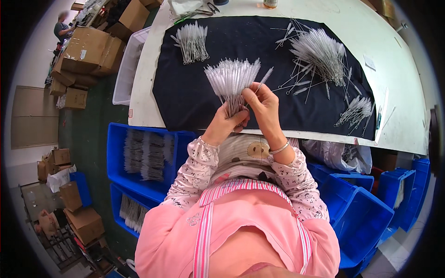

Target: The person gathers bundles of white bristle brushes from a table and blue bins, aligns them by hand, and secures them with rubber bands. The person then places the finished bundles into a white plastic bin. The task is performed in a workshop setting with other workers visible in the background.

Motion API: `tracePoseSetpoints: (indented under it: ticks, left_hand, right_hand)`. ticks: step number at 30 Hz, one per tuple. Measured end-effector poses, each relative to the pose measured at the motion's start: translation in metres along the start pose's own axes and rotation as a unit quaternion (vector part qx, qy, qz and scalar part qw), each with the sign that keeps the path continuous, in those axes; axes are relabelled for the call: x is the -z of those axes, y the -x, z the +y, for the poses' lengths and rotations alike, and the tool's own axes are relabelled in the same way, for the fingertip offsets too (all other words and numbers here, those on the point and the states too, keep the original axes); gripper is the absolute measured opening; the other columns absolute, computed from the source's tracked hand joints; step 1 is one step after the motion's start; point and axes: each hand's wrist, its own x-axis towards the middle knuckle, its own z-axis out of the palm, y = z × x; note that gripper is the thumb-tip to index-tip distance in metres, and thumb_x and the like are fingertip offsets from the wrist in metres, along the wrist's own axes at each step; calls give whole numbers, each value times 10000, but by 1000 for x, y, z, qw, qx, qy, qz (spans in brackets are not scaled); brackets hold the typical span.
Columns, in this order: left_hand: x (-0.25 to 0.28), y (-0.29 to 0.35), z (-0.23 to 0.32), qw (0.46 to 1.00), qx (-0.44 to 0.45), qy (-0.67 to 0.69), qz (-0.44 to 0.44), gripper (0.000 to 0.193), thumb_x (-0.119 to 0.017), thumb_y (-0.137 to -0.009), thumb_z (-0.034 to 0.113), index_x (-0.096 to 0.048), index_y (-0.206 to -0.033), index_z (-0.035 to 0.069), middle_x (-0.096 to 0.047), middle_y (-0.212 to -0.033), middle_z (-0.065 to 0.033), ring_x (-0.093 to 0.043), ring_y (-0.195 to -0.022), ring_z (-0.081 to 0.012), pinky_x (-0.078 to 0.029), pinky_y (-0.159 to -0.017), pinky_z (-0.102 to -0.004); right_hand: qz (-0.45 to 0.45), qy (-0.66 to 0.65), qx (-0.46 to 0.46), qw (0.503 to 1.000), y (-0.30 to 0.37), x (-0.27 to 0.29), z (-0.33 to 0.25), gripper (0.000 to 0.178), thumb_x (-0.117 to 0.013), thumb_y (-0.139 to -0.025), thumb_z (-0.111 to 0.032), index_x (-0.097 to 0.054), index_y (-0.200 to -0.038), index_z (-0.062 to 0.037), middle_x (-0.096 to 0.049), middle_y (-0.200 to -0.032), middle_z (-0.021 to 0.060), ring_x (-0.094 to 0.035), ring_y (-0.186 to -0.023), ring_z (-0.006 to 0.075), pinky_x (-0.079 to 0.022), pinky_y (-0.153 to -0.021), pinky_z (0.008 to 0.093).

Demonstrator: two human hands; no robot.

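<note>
A thick bundle of white-bristled wire straw brushes (pixel 232 78) fans upward in front of me. My left hand (pixel 227 121) is closed round the wire stems at the bottom of the bundle. At the bundle's right side, my right hand (pixel 263 104) pinches a single straw brush (pixel 266 75), its bristle end pointing up and right. Beneath both hands lies a dark cloth (pixel 181 92) on the white table. A smaller upright bunch of brushes (pixel 192 42) rests at the cloth's far left. On the right are a large loose pile of brushes (pixel 320 51) and a smaller cluster (pixel 356 111).
Blue bins (pixel 113 153) holding rows of brushes stand at left below the table; more blue bins (pixel 366 213) stand at right. Pliers (pixel 204 11) lie at the far table edge. A white crate (pixel 124 78) and cardboard boxes (pixel 85 48) are left. Another person (pixel 61 30) stands far left.
</note>
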Motion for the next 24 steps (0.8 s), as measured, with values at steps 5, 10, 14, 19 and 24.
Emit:
tracePoseSetpoints:
  ticks: [5,10,14,19,24]
  left_hand:
    - [-8,3,1,997,20,62,-31,322,-586,-877,48,-492,-1184,71,-597,-904,-59,-568,-734,-122,-440,-523,-224]
    - [-25,1,10,985,61,155,-43,453,-580,-872,20,-429,-1295,83,-608,-935,-78,-580,-767,-156,-454,-557,-249]
    - [-24,-12,0,982,68,167,-49,390,-588,-895,105,-467,-1266,97,-615,-946,-76,-582,-773,-145,-461,-566,-250]
    - [-34,-26,5,989,52,134,-23,311,-584,-911,175,-515,-1206,101,-623,-927,-75,-587,-760,-136,-462,-553,-239]
    - [-38,-37,1,995,37,87,11,232,-604,-892,132,-573,-1112,67,-657,-898,-88,-590,-708,-125,-455,-518,-235]
  right_hand:
    - [0,-33,-31,999,4,13,1,93,-597,-908,-113,-584,-894,-23,-595,-816,-10,-534,-729,40,-435,-654,188]
    - [39,-53,-18,998,6,17,-6,134,-604,-897,-143,-552,-862,-25,-569,-728,-7,-501,-575,35,-394,-431,176]
    - [59,-87,-3,995,1,22,-10,139,-623,-879,-131,-527,-880,-31,-565,-762,-3,-531,-645,44,-430,-463,182]
    - [22,-108,-72,991,-11,38,-11,274,-662,-843,-138,-579,-1050,22,-626,-836,64,-593,-722,98,-466,-497,194]
    - [2,-114,-109,987,-18,51,-12,195,-678,-825,-145,-630,-933,11,-623,-771,68,-574,-603,104,-449,-402,223]
